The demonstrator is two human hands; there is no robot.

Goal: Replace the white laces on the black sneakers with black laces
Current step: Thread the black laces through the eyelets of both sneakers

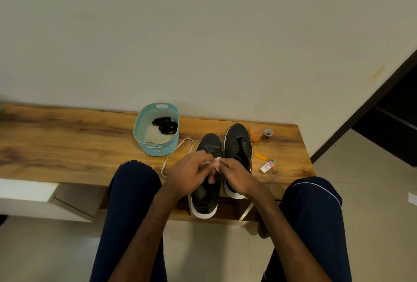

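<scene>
Two sneakers stand side by side on the worktop [67, 135], toes to the wall. The right sneaker [239, 139] shows bare eyelets. The hands meet over the left sneaker [209, 144]. The left hand [191, 169] and right hand [237, 178] both have curled fingers and pinch the white lace [167, 161] between them. The rest of this lace trails in a loop to the left, near the basket [158, 148]. It seems the white lace is being drawn out or gathered, though the blur hides the exact grip.

The black laces [165, 125] lie coiled in the basket, not yet touched. I judge the removing step is almost done. The next move asks to put the white lace aside, take one black lace and find its tip for the lowest eyelets.

One small box [267, 167] near the right sneaker seems to read "camlin"; other print is too small to read.
</scene>
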